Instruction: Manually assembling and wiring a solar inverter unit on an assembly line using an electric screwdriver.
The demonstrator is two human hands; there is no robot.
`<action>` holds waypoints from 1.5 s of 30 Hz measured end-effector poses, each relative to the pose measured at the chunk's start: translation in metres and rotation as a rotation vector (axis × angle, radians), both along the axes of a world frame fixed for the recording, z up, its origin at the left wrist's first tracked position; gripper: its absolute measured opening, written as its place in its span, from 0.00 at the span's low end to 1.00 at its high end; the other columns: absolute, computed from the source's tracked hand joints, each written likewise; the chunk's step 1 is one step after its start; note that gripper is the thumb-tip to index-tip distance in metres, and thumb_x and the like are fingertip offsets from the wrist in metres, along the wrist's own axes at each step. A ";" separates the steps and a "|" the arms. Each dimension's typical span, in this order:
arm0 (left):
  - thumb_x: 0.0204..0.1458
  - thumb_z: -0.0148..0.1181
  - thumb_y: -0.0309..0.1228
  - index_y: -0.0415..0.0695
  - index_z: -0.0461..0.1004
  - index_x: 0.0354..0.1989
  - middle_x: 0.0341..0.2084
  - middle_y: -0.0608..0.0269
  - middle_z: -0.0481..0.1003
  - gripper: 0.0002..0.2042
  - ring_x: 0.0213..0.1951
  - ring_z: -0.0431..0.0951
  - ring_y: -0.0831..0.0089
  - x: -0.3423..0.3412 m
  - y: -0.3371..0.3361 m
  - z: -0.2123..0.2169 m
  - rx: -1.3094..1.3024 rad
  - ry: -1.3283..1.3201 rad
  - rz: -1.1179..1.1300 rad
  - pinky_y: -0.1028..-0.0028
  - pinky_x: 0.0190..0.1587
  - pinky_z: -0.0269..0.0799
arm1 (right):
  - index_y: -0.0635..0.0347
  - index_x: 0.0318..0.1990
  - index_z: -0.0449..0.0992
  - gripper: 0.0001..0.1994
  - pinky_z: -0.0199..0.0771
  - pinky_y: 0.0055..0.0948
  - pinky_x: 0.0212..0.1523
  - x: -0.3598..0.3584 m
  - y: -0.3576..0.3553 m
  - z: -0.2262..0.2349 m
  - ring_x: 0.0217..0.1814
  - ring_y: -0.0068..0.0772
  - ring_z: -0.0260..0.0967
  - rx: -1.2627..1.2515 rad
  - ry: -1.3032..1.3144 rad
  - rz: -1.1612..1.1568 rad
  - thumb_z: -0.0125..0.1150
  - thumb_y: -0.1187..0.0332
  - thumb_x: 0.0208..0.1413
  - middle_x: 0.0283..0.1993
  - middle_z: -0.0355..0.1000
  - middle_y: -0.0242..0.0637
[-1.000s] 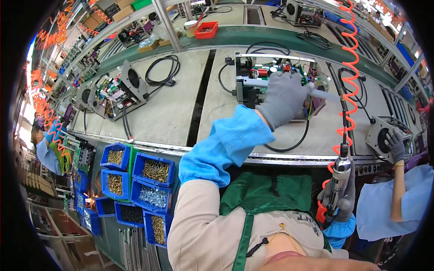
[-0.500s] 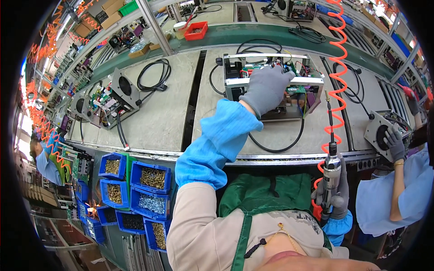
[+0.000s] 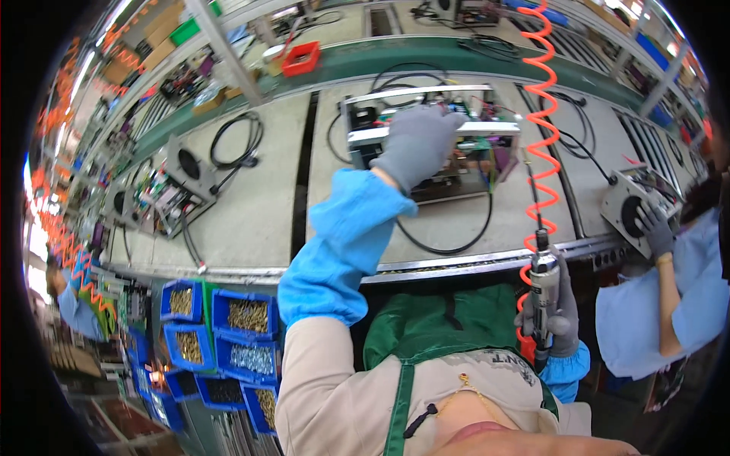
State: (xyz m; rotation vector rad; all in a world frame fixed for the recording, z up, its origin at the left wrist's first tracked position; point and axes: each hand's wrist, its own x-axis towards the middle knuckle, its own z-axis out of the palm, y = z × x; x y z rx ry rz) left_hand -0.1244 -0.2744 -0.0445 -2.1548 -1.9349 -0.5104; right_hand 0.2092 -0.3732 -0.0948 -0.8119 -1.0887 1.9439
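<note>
An open metal chassis [image 3: 487, 128] with circuit boards and wires inside stands on the work line in front of me. Over its front rail reaches my left hand [image 3: 420, 144], in a grey glove. Its fingers are bent together inside the top opening; whatever they pinch is hidden. At the lower right, my right hand [image 3: 563, 319], also gloved, is wrapped round a powered screwdriver [image 3: 543, 285]. The tool stands upright, its long bit pointing up and away, apart from the chassis. A coiled orange hose [image 3: 541, 114] hangs beside the bit.
Blue bins [image 3: 247, 315] of screws and small hardware stand at the lower left. Another fan-fitted chassis [image 3: 179, 186] and a looped black cable [image 3: 237, 140] lie on the left panel. A co-worker's gloved hand [image 3: 654, 228] touches a unit at right. A red tray [image 3: 301, 59] sits beyond.
The whole view has shifted, so the bench things appear farther left. My left hand stays at the chassis, and my right hand keeps its hold on the screwdriver.
</note>
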 end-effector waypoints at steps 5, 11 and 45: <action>0.54 0.52 0.29 0.55 0.74 0.52 0.37 0.58 0.75 0.17 0.40 0.76 0.57 -0.002 0.006 -0.004 -0.002 0.017 0.016 0.59 0.40 0.74 | 0.49 0.73 0.38 0.66 0.80 0.33 0.33 0.006 0.005 -0.005 0.22 0.30 0.73 0.004 -0.019 0.058 0.79 0.47 0.26 0.29 0.70 0.41; 0.56 0.51 0.31 0.55 0.73 0.53 0.37 0.58 0.76 0.16 0.40 0.76 0.57 0.006 0.007 -0.002 -0.063 0.025 0.068 0.59 0.41 0.73 | 0.47 0.73 0.38 0.65 0.80 0.33 0.33 0.005 0.006 -0.003 0.22 0.30 0.72 -0.018 -0.077 0.058 0.79 0.50 0.27 0.29 0.70 0.40; 0.50 0.52 0.24 0.46 0.74 0.51 0.36 0.50 0.76 0.18 0.39 0.77 0.52 -0.015 0.021 -0.016 -0.001 -0.138 -0.232 0.60 0.43 0.74 | 0.45 0.73 0.40 0.51 0.76 0.28 0.30 -0.060 0.026 0.011 0.25 0.29 0.71 -0.020 -0.278 0.221 0.58 0.71 0.38 0.40 0.68 0.43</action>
